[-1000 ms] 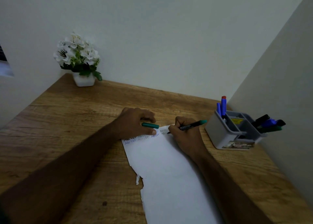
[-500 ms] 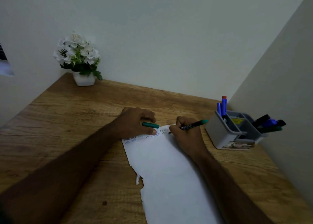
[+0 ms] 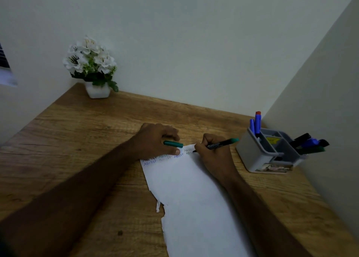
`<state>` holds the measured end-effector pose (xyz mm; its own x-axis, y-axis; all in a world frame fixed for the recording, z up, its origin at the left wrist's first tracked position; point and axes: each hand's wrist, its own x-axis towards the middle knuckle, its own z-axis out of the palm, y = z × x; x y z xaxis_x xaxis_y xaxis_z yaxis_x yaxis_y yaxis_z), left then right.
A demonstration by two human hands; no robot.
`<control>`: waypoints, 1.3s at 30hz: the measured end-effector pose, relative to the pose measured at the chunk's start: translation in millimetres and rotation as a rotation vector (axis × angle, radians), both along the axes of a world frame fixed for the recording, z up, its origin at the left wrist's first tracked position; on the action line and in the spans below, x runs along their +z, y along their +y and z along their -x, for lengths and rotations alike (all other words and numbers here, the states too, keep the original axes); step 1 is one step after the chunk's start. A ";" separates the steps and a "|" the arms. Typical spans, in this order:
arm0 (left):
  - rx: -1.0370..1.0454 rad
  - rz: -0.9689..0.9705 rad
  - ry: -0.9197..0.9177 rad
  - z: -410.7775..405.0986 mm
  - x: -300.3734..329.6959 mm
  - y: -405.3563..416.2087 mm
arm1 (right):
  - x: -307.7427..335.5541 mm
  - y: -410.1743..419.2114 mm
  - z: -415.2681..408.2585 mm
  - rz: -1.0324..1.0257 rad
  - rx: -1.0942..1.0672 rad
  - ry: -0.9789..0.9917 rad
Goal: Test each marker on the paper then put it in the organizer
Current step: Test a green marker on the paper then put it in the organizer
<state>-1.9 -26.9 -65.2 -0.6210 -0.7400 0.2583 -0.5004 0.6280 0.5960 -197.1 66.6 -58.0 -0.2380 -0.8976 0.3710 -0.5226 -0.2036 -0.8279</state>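
A long white paper (image 3: 190,194) lies on the wooden desk (image 3: 87,132), with rows of handwritten letters along its far end. My right hand (image 3: 213,155) grips a black marker with a green end (image 3: 219,144), its tip down on the paper's far right corner. My left hand (image 3: 155,140) rests on the paper's far left corner and holds the marker's green cap (image 3: 172,143). The grey organizer (image 3: 258,152) stands at the right, with two blue markers (image 3: 255,123) upright in one compartment and several dark, blue and green markers (image 3: 310,143) leaning out of another.
A white pot of white flowers (image 3: 91,66) stands at the desk's far left corner. Walls close the desk at the back and on the right, right behind the organizer. The paper's left edge is torn near the middle.
The right hand has shifted very slightly while the marker tip stays on the paper's far end. The left hand and the cap have stayed put.
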 end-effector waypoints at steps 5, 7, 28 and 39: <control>-0.006 -0.003 0.006 -0.5 -0.9 -0.4 | 1.1 -0.6 1.1 0.000 -0.024 -0.048; -0.004 -0.008 0.004 -0.6 -0.7 -0.8 | 2.2 0.1 0.3 0.000 -0.023 -0.057; 0.001 -0.011 0.014 0.0 0.6 0.6 | 3.6 0.7 -0.7 -0.030 -0.039 -0.056; 0.003 -0.010 0.002 -0.2 2.4 3.1 | 2.1 0.9 -0.2 -0.039 -0.037 -0.058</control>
<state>-1.6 -23.8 -62.8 -0.6182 -0.7445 0.2521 -0.5015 0.6206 0.6028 -196.9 67.5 -55.9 -0.2916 -0.9013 0.3205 -0.4800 -0.1519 -0.8640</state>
